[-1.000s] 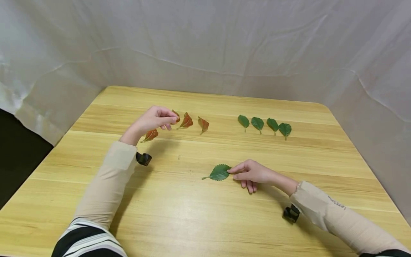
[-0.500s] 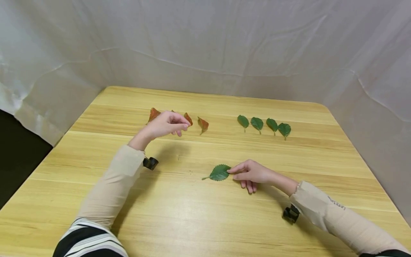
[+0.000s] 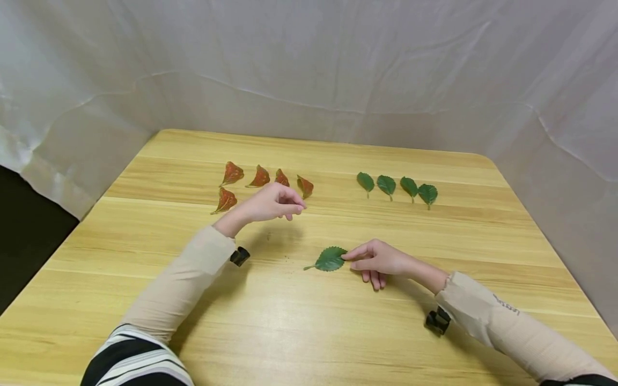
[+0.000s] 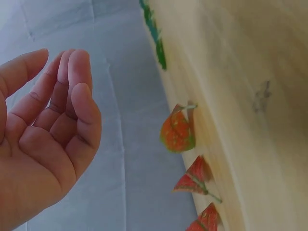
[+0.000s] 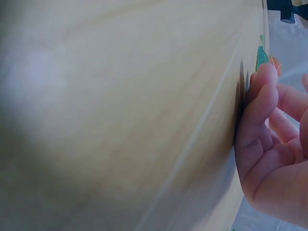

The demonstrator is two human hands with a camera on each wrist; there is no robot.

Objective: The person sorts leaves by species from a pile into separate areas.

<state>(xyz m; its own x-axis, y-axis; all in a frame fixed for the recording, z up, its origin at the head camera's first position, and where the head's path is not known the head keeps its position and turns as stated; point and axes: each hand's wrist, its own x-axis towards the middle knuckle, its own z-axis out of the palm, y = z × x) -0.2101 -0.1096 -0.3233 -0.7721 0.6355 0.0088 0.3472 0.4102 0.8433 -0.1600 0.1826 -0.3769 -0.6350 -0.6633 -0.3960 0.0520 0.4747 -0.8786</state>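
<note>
My left hand [image 3: 272, 203] hovers above the table just in front of the row of red leaves, holding nothing. In the left wrist view its thumb stands apart from the loosely bent fingers [image 4: 79, 72]. The red leaves nearest to it include one [image 3: 305, 186] at the row's right end. My right hand [image 3: 379, 261] rests low on the table, its index fingertip touching the tip of a larger green leaf [image 3: 330, 259] with a toothed edge. That leaf lies flat, stem pointing left. Past the fingers of the right hand [image 5: 269, 130], part of the leaf [image 5: 261, 56] shows in the right wrist view.
Several red leaves stand in a row at the back left, with one more red leaf [image 3: 225, 200] in front of them. Several small green leaves [image 3: 387, 185] form a row at the back right. A pale curtain [image 3: 309, 69] hangs behind the wooden table [image 3: 289, 332].
My left hand has moved right and toward me, away from the red leaves, uncovering those at the left. The right hand and the large green leaf have stayed in place.
</note>
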